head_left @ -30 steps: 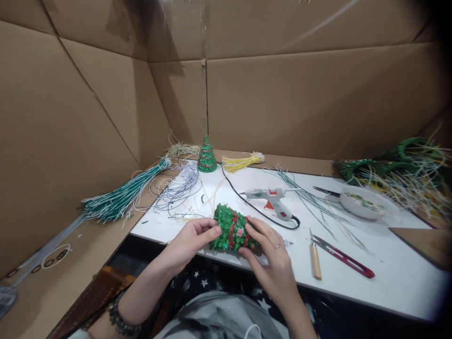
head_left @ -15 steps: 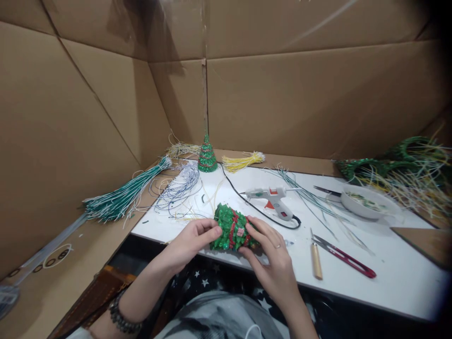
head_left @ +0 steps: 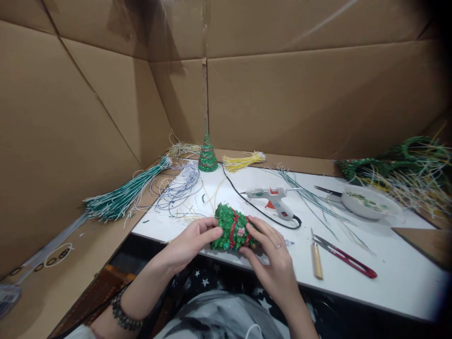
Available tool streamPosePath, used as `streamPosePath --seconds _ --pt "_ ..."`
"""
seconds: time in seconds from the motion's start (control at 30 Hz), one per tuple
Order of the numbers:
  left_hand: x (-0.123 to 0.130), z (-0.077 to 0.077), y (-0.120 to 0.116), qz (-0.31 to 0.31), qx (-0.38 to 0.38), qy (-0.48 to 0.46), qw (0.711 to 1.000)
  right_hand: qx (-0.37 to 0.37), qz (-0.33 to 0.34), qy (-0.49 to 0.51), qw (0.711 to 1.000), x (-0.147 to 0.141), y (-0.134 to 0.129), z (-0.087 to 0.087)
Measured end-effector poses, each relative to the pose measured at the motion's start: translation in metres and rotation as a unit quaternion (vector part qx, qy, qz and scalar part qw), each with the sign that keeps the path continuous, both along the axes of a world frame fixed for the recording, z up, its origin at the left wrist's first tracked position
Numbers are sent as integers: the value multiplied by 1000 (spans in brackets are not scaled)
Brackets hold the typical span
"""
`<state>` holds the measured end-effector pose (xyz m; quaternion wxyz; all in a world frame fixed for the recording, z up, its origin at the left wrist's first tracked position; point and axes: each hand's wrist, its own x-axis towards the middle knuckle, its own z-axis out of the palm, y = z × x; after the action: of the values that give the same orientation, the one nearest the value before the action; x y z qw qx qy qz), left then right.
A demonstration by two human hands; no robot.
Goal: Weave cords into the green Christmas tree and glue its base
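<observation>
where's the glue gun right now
In the head view, the glue gun lies right of centre on the white tabletop, beyond the right hand, with its black cord looping by its handle.

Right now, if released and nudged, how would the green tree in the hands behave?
The green tree may roll: it's held sideways and its body looks rounded. It's unlikely to slip between left hand and right hand, given its knobbly surface. The pink piece might snag, being on the surface.
</observation>
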<state>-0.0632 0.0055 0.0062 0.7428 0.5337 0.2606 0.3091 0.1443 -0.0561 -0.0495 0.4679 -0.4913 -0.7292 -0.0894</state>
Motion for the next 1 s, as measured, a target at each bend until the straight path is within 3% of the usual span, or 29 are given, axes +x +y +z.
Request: streamPosePath --seconds 0.57,0.73,0.87,0.93,1.0 --pt "2 -5 3 10 66 96 993 4 7 -8 1000 1 0 -1" --pt "-3 7 0 44 110 147 982 3 5 3 1000 0 0 0" --pt "-15 25 7 127 249 235 931 -1 5 4 1000 0 0 0" --pt "-19 32 17 208 350 282 869 1 6 2 1000 1 0 0" --pt "-19 34 34 266 442 336 788 2 7 -1 1000 1 1 -1"
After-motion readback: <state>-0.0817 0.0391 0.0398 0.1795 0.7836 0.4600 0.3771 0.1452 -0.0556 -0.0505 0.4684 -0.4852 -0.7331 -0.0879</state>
